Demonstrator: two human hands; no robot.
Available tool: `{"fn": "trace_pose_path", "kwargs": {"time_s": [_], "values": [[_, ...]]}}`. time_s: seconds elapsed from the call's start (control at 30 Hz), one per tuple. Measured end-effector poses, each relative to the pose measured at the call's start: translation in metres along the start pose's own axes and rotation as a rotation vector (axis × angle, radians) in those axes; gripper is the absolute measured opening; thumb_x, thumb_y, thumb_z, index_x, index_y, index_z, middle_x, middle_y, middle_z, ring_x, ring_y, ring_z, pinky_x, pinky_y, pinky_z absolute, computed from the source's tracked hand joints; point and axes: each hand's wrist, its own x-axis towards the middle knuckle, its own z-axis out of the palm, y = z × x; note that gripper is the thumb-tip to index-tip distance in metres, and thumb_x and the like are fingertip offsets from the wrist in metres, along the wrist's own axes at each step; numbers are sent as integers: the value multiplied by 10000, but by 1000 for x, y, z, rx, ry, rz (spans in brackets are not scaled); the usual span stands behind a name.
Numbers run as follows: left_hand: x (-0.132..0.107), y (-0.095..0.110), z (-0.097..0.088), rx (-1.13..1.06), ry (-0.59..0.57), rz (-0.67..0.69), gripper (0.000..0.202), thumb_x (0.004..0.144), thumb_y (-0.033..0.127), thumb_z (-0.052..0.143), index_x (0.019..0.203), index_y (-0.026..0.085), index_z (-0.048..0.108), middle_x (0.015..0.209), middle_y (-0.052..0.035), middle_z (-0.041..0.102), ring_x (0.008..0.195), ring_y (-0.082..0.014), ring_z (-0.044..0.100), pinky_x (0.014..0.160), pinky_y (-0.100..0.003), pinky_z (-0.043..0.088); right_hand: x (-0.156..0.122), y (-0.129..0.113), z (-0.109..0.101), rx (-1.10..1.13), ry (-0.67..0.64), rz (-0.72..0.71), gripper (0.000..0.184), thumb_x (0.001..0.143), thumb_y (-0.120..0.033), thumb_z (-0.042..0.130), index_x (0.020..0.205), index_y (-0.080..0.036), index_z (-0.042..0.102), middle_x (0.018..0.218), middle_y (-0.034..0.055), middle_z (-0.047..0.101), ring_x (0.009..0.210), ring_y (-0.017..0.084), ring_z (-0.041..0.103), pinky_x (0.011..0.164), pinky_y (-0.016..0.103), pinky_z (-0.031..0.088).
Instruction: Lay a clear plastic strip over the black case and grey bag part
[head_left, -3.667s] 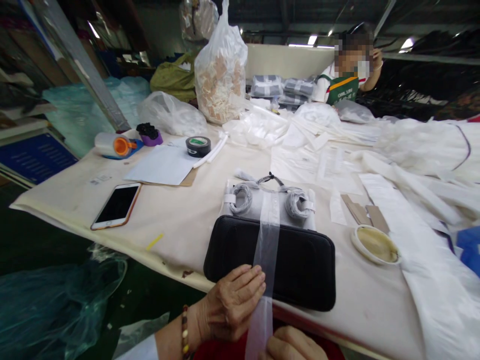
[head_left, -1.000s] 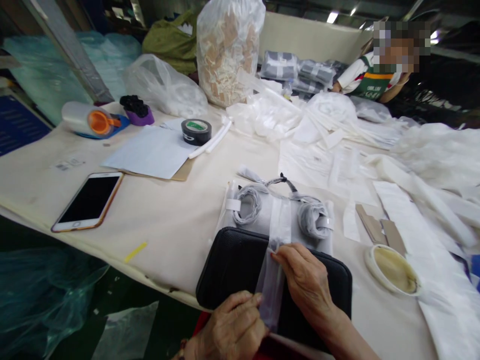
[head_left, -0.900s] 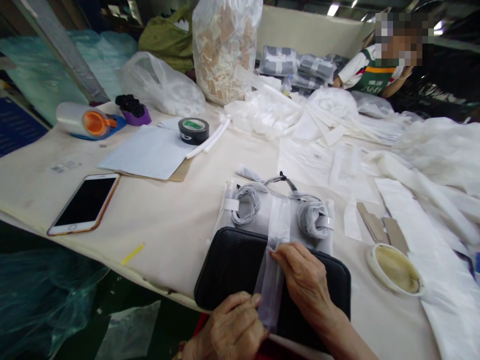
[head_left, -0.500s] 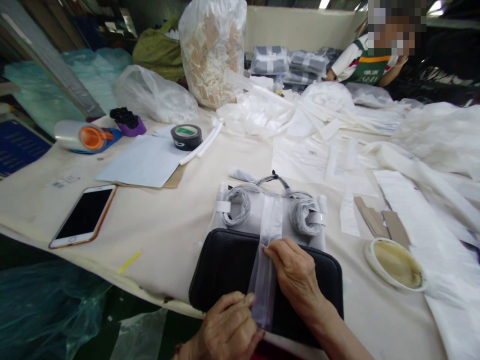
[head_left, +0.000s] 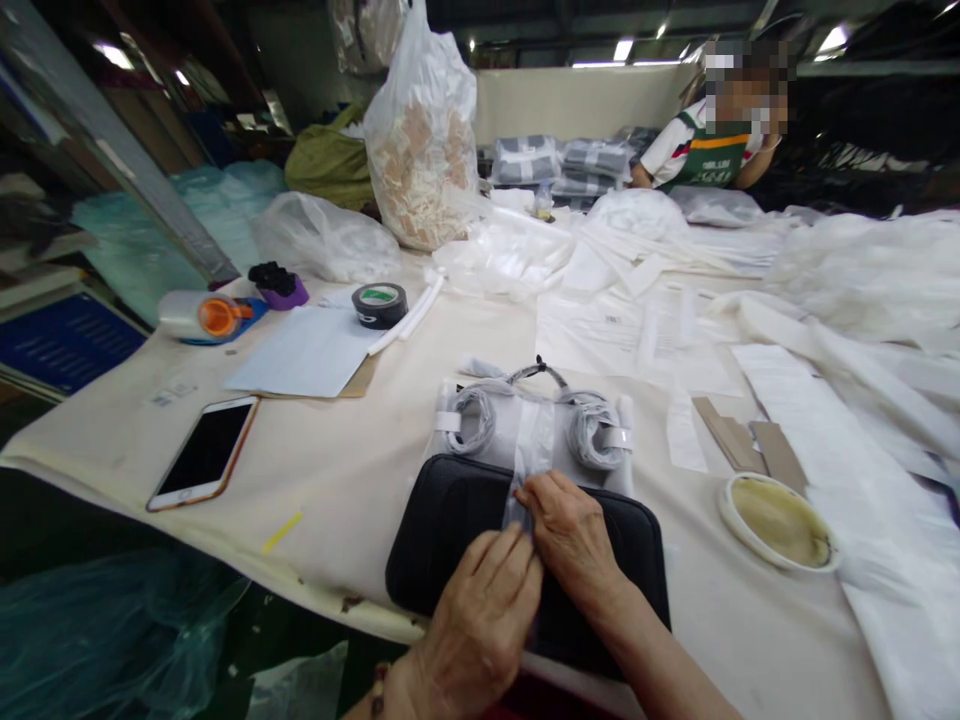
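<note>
A black padded case [head_left: 450, 520] lies at the table's front edge, partly under my hands. Across its middle runs a translucent plastic strip [head_left: 534, 445], which continues over the grey panel behind. My right hand [head_left: 566, 520] pinches the strip near the case's upper edge. Just below, my left hand [head_left: 487, 605] has its fingers closed on the same strip, close to my right fingertips. On the grey panel sit two wrapped grey coils, a left coil [head_left: 474, 420] and a right coil [head_left: 592, 432], each with a white band. Between them a dark cord handle [head_left: 538, 368] arches up.
A phone [head_left: 204, 452], paper sheets [head_left: 300, 345], black tape [head_left: 379, 304] and a tape dispenser [head_left: 202, 318] lie left. To the right are a round dish [head_left: 780, 522], cardboard pieces [head_left: 739, 435] and white sheeting [head_left: 825, 430]. A person [head_left: 709, 150] is across the table.
My left hand has moved up along the strip to beside my right hand, which stays at the case's upper edge. The camera view has shifted slightly.
</note>
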Motion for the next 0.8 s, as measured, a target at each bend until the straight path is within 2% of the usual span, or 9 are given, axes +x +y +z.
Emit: {"fn": "trace_pose_path", "kwargs": {"time_s": [0.1, 0.33, 0.47, 0.53, 0.57, 0.63, 0.73, 0.8], "values": [[0, -2, 13, 97, -99, 32, 387, 828, 81, 316, 1127, 28, 556, 1192, -166, 572, 1190, -261, 467, 973, -362, 410, -1, 0, -1, 8, -4, 17, 238, 842, -128, 520, 612, -185, 501, 614, -14, 489, 567, 127, 496, 560, 239, 334], [-2, -2, 15, 171, -103, 22, 429, 826, 87, 283, 1161, 47, 547, 1222, -153, 567, 1205, -248, 460, 967, -347, 405, 5, -4, -4, 109, -2, 98, 275, 880, -217, 442, 620, -187, 527, 620, -12, 493, 529, 116, 489, 532, 233, 344], [-5, -1, 18, 221, -138, 20, 430, 845, 114, 326, 1242, 63, 484, 1287, -132, 523, 1248, -245, 413, 970, -343, 409, 11, 1, -27, 371, 156, 298, 217, 878, -301, 438, 747, -186, 568, 649, -8, 542, 536, 125, 507, 538, 239, 400], [-6, -1, 20, 241, -155, 24, 441, 838, 107, 336, 1255, 58, 469, 1312, -135, 498, 1253, -258, 407, 960, -351, 422, 10, 7, -45, 403, 225, 356, 198, 880, -326, 447, 817, -189, 576, 673, -8, 568, 529, 125, 513, 536, 242, 422], [-7, -1, 22, 243, -151, 26, 444, 832, 93, 332, 1252, 53, 472, 1313, -141, 496, 1251, -264, 410, 955, -357, 428, 10, 10, -53, 370, 239, 334, 188, 883, -317, 449, 839, -191, 581, 701, -1, 584, 558, 130, 533, 560, 246, 438], [-7, -1, 23, 236, -126, 31, 443, 822, 69, 326, 1233, 46, 489, 1294, -148, 512, 1242, -266, 421, 947, -365, 436, 9, 12, -62, 254, 201, 181, 163, 886, -238, 443, 897, -189, 598, 804, 34, 621, 706, 157, 587, 664, 262, 464], [-5, -1, 22, 237, -98, 39, 434, 821, 60, 314, 1208, 39, 510, 1261, -150, 540, 1229, -261, 436, 939, -359, 441, 15, 11, -58, 41, -33, -93, 298, 843, -62, 425, 1034, -207, 600, 994, 75, 626, 846, 178, 598, 717, 271, 466], [-6, -1, 21, 247, -99, 43, 443, 822, 58, 296, 1211, 33, 506, 1251, -150, 549, 1227, -262, 439, 941, -356, 438, 22, 9, -48, -87, -199, -174, 335, 816, -28, 457, 1042, -227, 604, 1055, 78, 609, 818, 176, 603, 674, 260, 461]]}}
